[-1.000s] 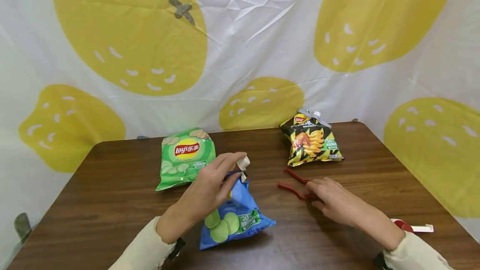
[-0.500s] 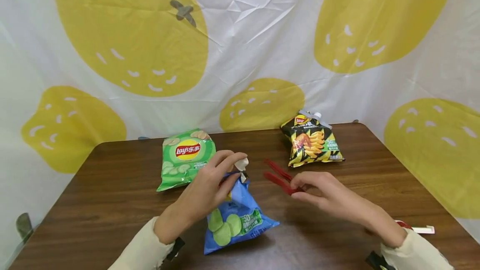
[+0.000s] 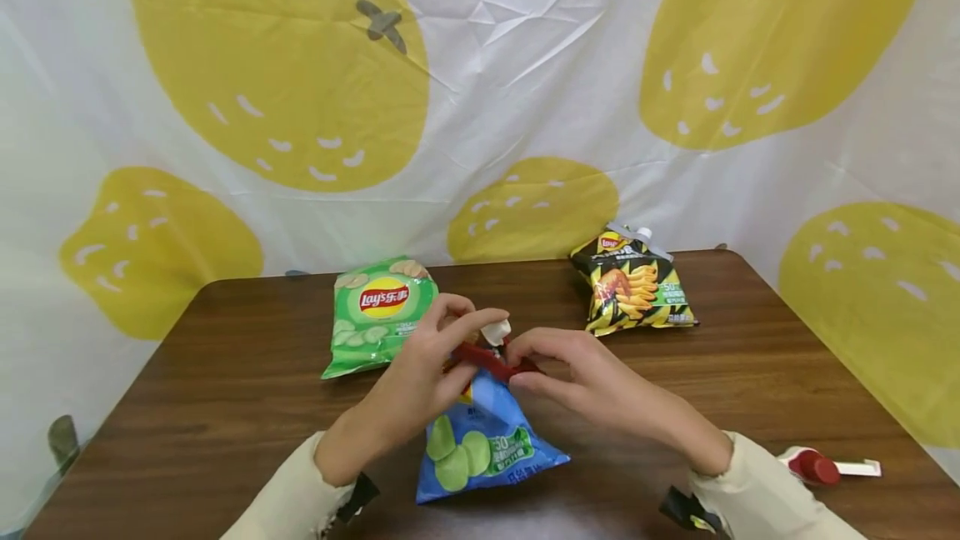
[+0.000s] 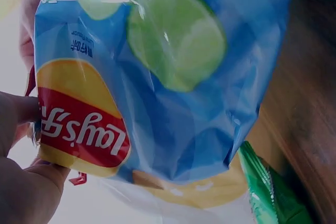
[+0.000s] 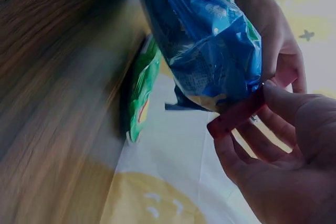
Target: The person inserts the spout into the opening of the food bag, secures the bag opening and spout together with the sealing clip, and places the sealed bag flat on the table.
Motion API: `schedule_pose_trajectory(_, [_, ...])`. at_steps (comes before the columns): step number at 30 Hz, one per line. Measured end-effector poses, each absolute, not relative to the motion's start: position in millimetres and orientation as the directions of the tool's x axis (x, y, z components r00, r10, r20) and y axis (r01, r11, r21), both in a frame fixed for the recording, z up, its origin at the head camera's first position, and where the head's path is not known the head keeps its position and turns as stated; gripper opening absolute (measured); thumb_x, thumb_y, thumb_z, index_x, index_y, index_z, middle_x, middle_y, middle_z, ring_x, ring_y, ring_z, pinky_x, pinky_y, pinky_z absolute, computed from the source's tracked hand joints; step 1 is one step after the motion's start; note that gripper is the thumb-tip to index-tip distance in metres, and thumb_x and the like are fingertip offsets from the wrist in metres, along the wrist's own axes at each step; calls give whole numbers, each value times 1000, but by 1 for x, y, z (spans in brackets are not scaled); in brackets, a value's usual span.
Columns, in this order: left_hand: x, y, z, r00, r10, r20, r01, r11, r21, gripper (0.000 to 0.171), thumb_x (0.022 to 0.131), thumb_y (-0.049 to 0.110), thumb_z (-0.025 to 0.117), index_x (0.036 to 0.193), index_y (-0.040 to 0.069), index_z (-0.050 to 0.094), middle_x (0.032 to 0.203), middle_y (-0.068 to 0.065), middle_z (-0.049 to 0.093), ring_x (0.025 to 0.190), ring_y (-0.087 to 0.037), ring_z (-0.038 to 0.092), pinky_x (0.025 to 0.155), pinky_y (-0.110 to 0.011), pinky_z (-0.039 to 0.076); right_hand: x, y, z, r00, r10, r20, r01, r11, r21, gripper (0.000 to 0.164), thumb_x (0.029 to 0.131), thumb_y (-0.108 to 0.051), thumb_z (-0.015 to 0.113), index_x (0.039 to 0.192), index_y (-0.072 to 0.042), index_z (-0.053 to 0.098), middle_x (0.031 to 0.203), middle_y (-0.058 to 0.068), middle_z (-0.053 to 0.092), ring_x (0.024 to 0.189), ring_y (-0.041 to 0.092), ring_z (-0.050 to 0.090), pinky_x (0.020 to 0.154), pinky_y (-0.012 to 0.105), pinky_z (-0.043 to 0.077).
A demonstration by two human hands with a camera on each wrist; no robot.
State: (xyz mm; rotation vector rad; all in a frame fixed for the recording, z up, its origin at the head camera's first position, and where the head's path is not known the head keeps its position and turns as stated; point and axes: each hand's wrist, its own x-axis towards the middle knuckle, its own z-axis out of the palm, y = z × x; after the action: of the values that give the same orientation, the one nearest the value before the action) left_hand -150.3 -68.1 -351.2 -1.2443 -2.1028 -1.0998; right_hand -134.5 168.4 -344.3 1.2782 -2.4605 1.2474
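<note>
My left hand (image 3: pixel 412 369) pinches the gathered top of a blue Lay's chip bag (image 3: pixel 491 432), which leans toward me on the table. In the left wrist view, the thumb lies by the Lay's logo (image 4: pixel 84 124). My right hand (image 3: pixel 592 373) holds a red bag clip (image 3: pixel 483 361) across the bag's top, just by the left fingers. The right wrist view shows the clip (image 5: pixel 239 113) between thumb and fingers, against the bag's crumpled end (image 5: pixel 215 90). A small white piece (image 3: pixel 496 332) sticks up there; its kind is unclear. Whether the clip is fastened is hidden.
A green Lay's bag (image 3: pixel 382 307) lies behind my left hand. At the back right stands a black and yellow Lay's bag (image 3: pixel 633 282) with a grey clip (image 3: pixel 637 240) on top. A red and white object (image 3: pixel 817 467) lies by my right sleeve. A printed cloth hangs behind the table.
My right hand has lifted the red bag clip from the table and carried it left to the blue bag's top. The left hand has kept its pinch on the bag.
</note>
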Motion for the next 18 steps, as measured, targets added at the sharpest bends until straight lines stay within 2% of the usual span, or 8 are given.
schedule_pose_trajectory(2, [-151, -68, -351, -508, 496, 704, 861, 262, 437, 53, 84, -9, 66, 132, 14, 58, 112, -6, 51, 88, -14, 56, 68, -22, 51, -136, 166, -344, -667, -606, 433, -707, 332, -625, 7, 96, -18, 67, 103, -21, 66, 102, -11, 67, 93, 10, 62, 83, 34, 53])
schedule_pose_trajectory(5, [-150, -67, -350, -531, 488, 693, 846, 248, 473, 59, 84, -9, 66, 137, 11, 50, 112, -5, 53, 95, -16, 56, 71, -24, 53, -136, 161, -344, -726, -547, 416, -644, 329, -691, 8, 94, -15, 69, 101, -18, 67, 100, -8, 68, 93, 11, 64, 82, 32, 54])
schedule_pose_trajectory(10, [-148, -66, -351, -554, 464, 691, 829, 236, 507, 70, 83, -11, 67, 143, 12, 39, 111, -7, 53, 99, -19, 57, 75, -28, 55, -136, 154, -347, -797, -455, 397, -538, 236, -809, 23, 90, -9, 73, 107, -9, 57, 102, 3, 68, 93, 18, 68, 79, 31, 55])
schedule_pose_trajectory(14, [-147, -66, -351, -552, 452, 701, 832, 244, 499, 64, 84, -8, 66, 140, 14, 45, 111, -7, 54, 95, -18, 56, 67, -26, 52, -136, 151, -350, -801, -414, 433, -538, 181, -823, 38, 89, -5, 73, 121, -11, 51, 103, 5, 68, 95, 21, 68, 79, 32, 56])
schedule_pose_trajectory(18, [-147, -64, -351, -551, 446, 705, 832, 236, 501, 54, 85, -5, 66, 135, 14, 57, 110, -5, 54, 89, -13, 59, 64, -21, 52, -134, 148, -354, -777, -366, 513, -593, 152, -791, 50, 89, 0, 71, 134, -13, 53, 106, 6, 68, 99, 22, 68, 87, 33, 55])
